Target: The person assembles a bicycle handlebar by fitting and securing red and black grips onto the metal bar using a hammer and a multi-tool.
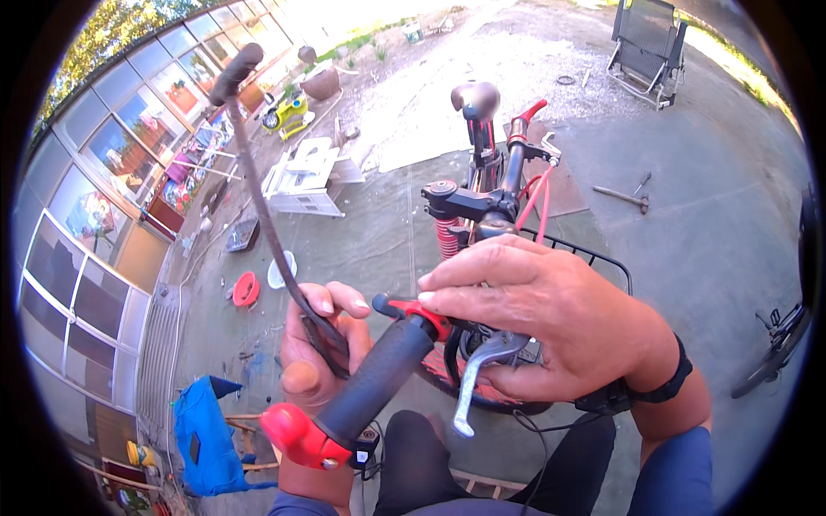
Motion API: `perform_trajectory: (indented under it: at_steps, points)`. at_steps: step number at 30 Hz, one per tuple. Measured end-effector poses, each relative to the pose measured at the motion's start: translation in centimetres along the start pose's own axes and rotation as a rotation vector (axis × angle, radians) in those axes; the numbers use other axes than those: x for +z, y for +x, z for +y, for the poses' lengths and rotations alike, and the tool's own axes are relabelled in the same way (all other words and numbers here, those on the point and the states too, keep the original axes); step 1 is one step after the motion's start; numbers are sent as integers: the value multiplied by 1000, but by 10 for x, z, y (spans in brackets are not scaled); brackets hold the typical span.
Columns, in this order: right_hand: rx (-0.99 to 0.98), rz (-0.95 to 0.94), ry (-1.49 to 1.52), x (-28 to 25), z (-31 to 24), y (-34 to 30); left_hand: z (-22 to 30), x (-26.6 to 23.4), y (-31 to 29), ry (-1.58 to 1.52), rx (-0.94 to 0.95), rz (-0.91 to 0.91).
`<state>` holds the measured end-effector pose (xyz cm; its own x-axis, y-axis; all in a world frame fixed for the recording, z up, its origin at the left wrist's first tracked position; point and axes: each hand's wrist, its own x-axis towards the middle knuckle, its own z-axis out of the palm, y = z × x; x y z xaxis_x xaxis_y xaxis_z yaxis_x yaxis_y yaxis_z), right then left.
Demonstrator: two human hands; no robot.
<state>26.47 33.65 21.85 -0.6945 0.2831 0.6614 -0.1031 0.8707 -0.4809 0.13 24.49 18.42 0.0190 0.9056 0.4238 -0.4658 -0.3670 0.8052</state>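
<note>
A bicycle handlebar reaches toward me, with a black rubber grip [379, 378], a red bar end [301, 434] and a red collar [437, 322]. My left hand [301, 365] is beside the grip, its fingers closed round the lower end of a long, dark, slightly bent rod [268, 219]. The rod rises to the upper left and has a thick dark handle [235, 75] at its top. My right hand [564, 318] closes over the bar past the collar, fingertips at the red part and thumb beneath, near the silver brake lever [473, 391]. The bar under that palm is hidden.
Beyond the handlebar are the stem [465, 202], saddle [477, 99] and front basket [594, 258]. A hammer [624, 198] lies right on the ground. A blue cloth-covered seat [206, 439], red bowl [246, 289] and white plastic furniture [314, 181] stand left; a folding chair [650, 52] is far right.
</note>
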Motion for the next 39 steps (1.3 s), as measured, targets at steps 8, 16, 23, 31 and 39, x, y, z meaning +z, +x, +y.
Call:
perform_trajectory:
  at_steps: [8,16,23,31,39]
  points:
    - [199,-114,195,-20,-22,16,41,29,-26,-168,-541,252]
    - [554,275,557,-17,-46,-12,80,60,-21,-188,-850,304]
    - [1368,753,1379,37,-105,-60,87,62,-1,-182,-1044,342]
    - [1415,928,1754,49,-104,26,94,66,7,-133,-1119,376]
    - [1581,879,1655,48,-91,45,94,65,10,-83,-1151,357]
